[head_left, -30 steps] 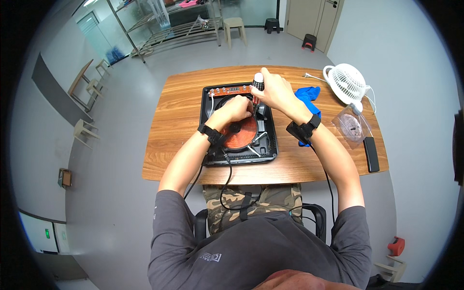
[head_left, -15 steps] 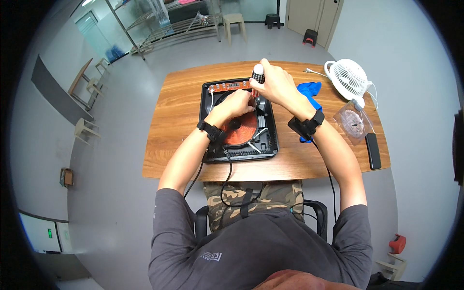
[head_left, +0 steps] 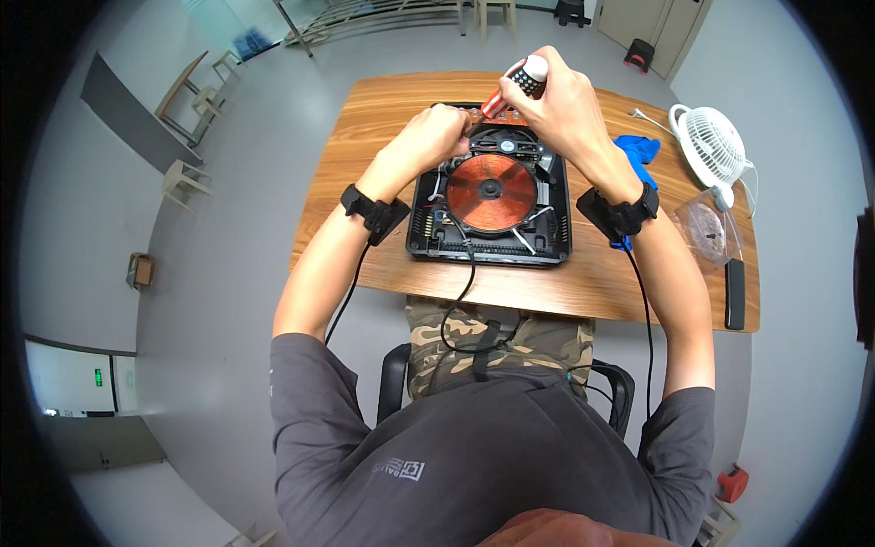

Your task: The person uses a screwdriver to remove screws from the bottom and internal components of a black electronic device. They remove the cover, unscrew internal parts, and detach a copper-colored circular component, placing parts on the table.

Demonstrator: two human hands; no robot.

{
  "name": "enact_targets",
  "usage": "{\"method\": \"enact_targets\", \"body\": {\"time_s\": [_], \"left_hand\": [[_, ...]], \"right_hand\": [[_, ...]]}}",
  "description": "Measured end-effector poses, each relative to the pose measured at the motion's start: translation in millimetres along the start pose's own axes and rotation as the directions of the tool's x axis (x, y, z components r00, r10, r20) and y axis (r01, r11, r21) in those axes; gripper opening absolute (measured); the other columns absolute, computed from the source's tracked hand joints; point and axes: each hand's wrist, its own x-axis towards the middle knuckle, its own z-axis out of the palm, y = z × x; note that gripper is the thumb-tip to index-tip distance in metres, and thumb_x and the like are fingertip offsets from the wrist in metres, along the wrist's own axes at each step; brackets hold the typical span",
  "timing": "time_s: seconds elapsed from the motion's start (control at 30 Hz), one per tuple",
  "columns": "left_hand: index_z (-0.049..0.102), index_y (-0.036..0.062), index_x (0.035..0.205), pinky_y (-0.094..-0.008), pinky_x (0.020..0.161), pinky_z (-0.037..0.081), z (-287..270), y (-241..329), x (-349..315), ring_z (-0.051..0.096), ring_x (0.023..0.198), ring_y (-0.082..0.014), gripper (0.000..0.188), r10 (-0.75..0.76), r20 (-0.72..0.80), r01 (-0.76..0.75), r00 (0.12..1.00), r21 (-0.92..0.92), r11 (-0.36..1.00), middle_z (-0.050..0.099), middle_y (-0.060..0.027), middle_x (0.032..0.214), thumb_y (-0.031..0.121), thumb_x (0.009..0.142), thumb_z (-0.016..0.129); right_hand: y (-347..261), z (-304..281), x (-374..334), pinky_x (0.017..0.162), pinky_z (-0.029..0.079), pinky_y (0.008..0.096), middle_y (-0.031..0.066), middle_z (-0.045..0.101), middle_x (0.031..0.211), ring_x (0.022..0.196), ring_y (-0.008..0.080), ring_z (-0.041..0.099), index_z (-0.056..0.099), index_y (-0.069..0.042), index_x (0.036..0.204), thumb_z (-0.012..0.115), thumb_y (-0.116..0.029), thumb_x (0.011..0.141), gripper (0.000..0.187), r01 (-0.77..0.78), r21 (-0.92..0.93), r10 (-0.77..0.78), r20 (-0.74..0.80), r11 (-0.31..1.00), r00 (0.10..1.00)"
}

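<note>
An opened induction cooker (head_left: 422, 239) lies on the table, its black casing exposing a round copper coil (head_left: 476, 201). Across the far side of the casing runs an orange circuit board (head_left: 517, 119), partly covered by my hands. My right hand (head_left: 567, 102) is closed round the handle of a screwdriver (head_left: 526, 80) with a red, white and black grip. The screwdriver slants down to the left. At its lower end, by the cooker's far left corner, my left hand (head_left: 437, 135) has its fingers pinched together. What these fingers hold is hidden.
Right of the cooker lies a blue cloth (head_left: 639, 149). Farther right are a white fan (head_left: 714, 144), a clear plastic bag (head_left: 710, 228) with small items, and a black bar-shaped object (head_left: 735, 294). A black cable (head_left: 471, 283) hangs from the cooker over the wooden table's (head_left: 392, 278) near edge.
Both hands have shifted from beside the coil to the cooker's far edge, uncovering the coil. The screwdriver has gone from nearly upright to tilted. The whole view has shifted too.
</note>
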Motion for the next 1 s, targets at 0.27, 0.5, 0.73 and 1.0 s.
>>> {"method": "enact_targets", "body": {"time_s": [0.27,0.5,0.73,1.0], "left_hand": [[0.071,-0.0018,0.076,-0.0436,0.071,0.056,12.4,-63.3,-39.2,0.069,0.072,-0.0404,0.01,-0.042,0.006,0.041,0.999,0.1,0.994,0.069,-0.0211,0.073,0.006,0.079,0.066],[0.074,0.0006,0.082,-0.037,0.07,0.058,26.7,-122.0,-92.7,0.072,0.074,-0.0287,0.006,-0.262,0.418,0.324,0.87,-0.084,0.942,0.074,-0.0173,0.08,0.005,0.08,0.071],[0.074,0.0026,0.084,-0.0382,0.065,0.057,56.6,-125.3,-100.2,0.071,0.07,-0.0285,0.005,-0.291,0.483,0.347,0.826,-0.028,0.937,0.075,-0.0137,0.079,0.007,0.081,0.072],[0.074,0.0016,0.086,-0.0369,0.067,0.056,57.3,-119.5,-100.7,0.071,0.071,-0.0263,0.007,-0.341,0.479,0.41,0.809,-0.044,0.911,0.075,-0.0139,0.08,0.006,0.081,0.074]], "right_hand": [[-18.5,-0.2,13.1,0.068,0.056,0.0374,0.0146,0.072,0.079,0.074,0.0254,0.071,0.063,0.0,0.097,0.073,-0.033,0.091,0.035,-0.003,0.061,0.009,-0.091,0.998,0.996],[8.4,-57.8,19.9,0.079,0.057,0.0392,0.0135,0.075,0.077,0.083,0.0289,0.075,0.066,0.0,0.092,0.064,-0.04,0.087,0.041,-0.157,-0.324,0.221,0.169,0.933,0.961],[76.9,-60.7,-17.9,0.079,0.058,0.0472,0.0254,0.073,0.087,0.085,0.0408,0.072,0.074,0.0,0.086,0.068,-0.049,0.082,0.049,-0.138,-0.674,0.488,0.364,0.726,0.793],[131.6,-29.2,-53.4,0.079,0.058,0.0457,0.028,0.072,0.089,0.087,0.0399,0.072,0.075,0.003,0.088,0.069,-0.052,0.082,0.056,-0.098,-0.747,0.63,0.473,0.657,0.616]]}}
